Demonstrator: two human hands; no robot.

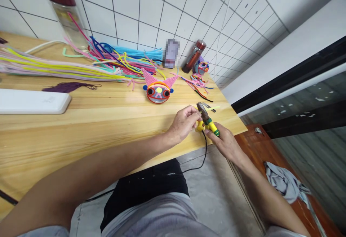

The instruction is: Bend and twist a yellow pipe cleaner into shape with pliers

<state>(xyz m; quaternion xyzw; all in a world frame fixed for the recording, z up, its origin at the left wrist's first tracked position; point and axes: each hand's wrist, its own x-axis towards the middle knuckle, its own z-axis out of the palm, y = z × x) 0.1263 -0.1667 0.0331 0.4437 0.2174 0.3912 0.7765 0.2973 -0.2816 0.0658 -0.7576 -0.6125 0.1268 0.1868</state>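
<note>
My right hand [225,141] is closed around the yellow-and-green handles of a pair of pliers [208,118], whose metal jaws point up and left. At the jaws, my left hand [185,123] pinches a thin yellow pipe cleaner [215,108]; its free end sticks out beyond the pliers. Just below the fingertips lies a yellow tool [200,126] with a black cable, partly hidden by my hands. A cutter-like tool [212,109] rests behind the pliers. To the left stands a mask-like face [158,92] with pink horns, red-ringed eyes and blue ears.
Bundled pipe cleaners [62,65] spread along the table's back left, beside a clear bottle [67,20]. A purple tassel [65,86] and a white box [34,101] lie in front. A red flask [194,56] and another small face [201,66] stand at the back right. The black cable [205,154] hangs over the edge.
</note>
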